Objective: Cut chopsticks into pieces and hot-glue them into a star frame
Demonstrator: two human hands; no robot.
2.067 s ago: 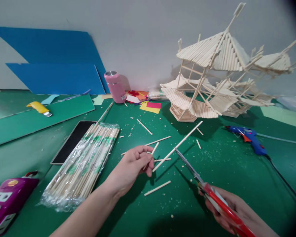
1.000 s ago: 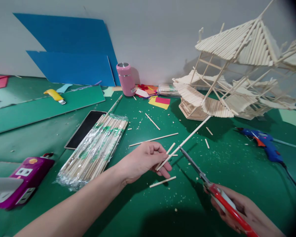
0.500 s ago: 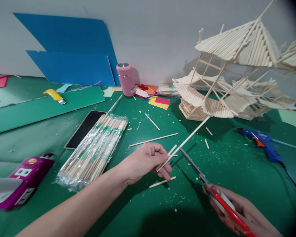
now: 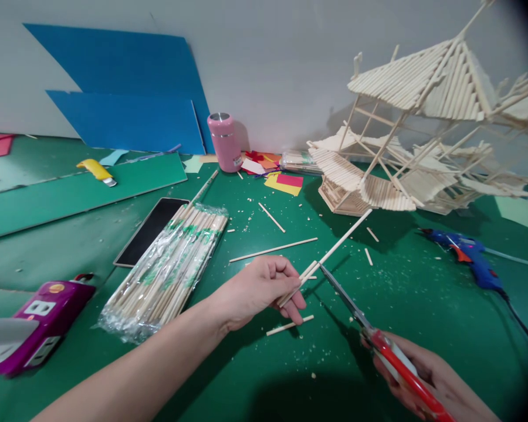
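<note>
To the right of the wrapped stick packet (image 4: 167,269), the long stick (image 4: 344,238) and the short stick (image 4: 308,269) are held side by side in a pinch of the left hand (image 4: 264,287), its lower fingers loosely spread; farther right, the red-handled scissors (image 4: 349,305) are gripped by the closed right hand (image 4: 435,366), their tips at the long stick, though whether it is straddled cannot be told. Both sticks should be treated as light, stiff and liable to splinter, and are best pinched near their lower ends.

Frame edges cut off 2 forearms (image 4: 154,366), the stick model (image 4: 426,88) and the red scissors (image 4: 383,346).
</note>
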